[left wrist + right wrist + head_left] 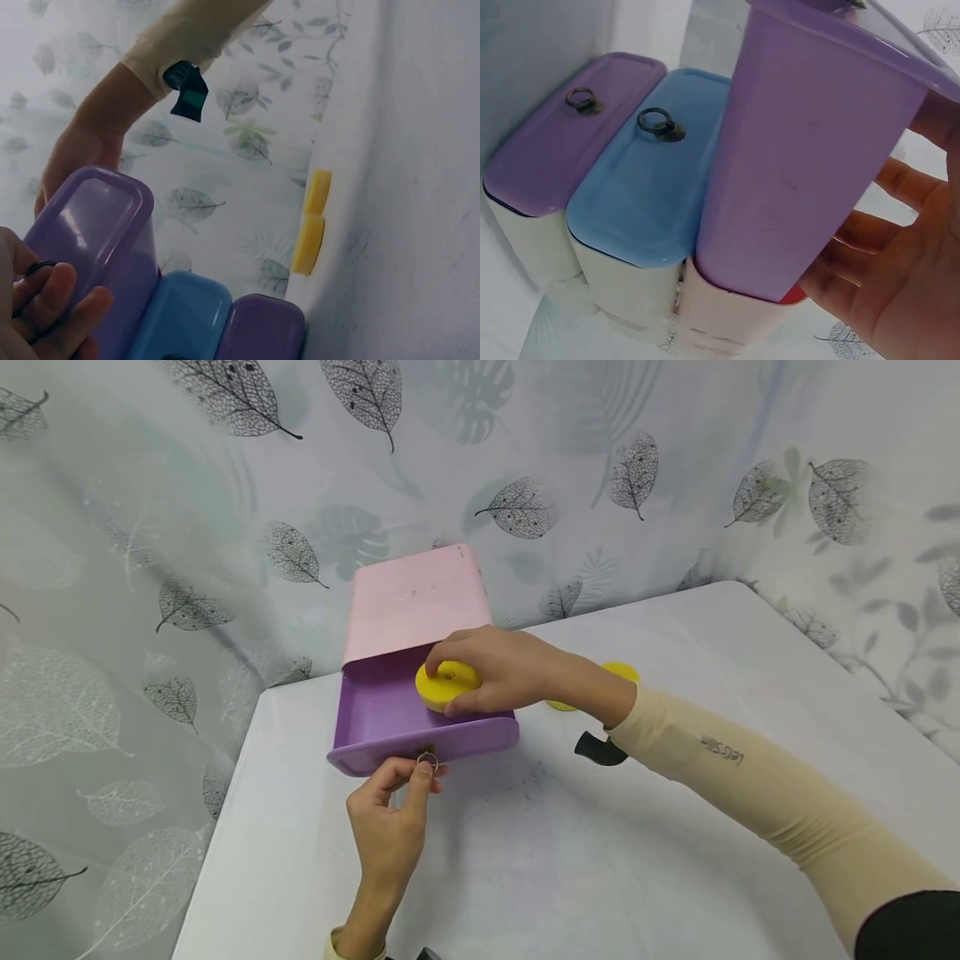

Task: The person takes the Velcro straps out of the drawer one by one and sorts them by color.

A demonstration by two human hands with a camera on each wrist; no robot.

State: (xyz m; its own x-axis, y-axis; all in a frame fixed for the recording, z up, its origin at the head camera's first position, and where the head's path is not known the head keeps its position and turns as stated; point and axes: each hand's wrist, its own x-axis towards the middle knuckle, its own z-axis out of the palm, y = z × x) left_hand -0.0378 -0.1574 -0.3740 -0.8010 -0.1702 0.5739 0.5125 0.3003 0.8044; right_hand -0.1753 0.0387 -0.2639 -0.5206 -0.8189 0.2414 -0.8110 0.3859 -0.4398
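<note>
A pink drawer unit (420, 597) stands on the table with its top purple drawer (378, 702) pulled out. My left hand (390, 827) pinches the brass ring pull (427, 762) on that drawer's front. Over the drawer's right half, my right hand (502, 672) grips a round yellow disc (438, 692) with a hollow in its upper face. In the right wrist view the fingers (862, 229) appear beside the drawer's purple side (802, 165); the disc is hidden there. The left fingers (56, 296) sit at the drawer front in the left wrist view.
Beneath the open drawer are a blue drawer (652, 172) and a lower purple drawer (574, 142), both closed, with ring pulls. Two more yellow pieces (318, 191) lie on the white table (525, 860), right of the unit. A leaf-print curtain (562, 485) hangs behind.
</note>
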